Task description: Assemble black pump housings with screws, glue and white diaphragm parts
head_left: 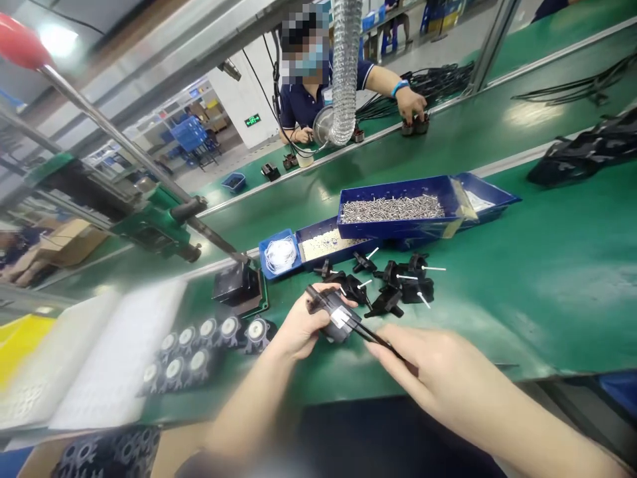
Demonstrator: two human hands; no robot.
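Observation:
My left hand is closed around a black plastic part with a white label, held above the green bench near its front edge. Black cables run from the part to my right hand, whose fingers are closed on them. Just beyond the held part lie several black parts with thin white sticks poking out. Behind these, a blue bin holds many metal screws. A second blue bin contains small pale pieces, and a small blue tray has white rings in it.
Several round black parts with white centres stand in rows at left, beside white foam sheets. A green press rises behind them on a black base. Across the bench sits a person under a clear hose.

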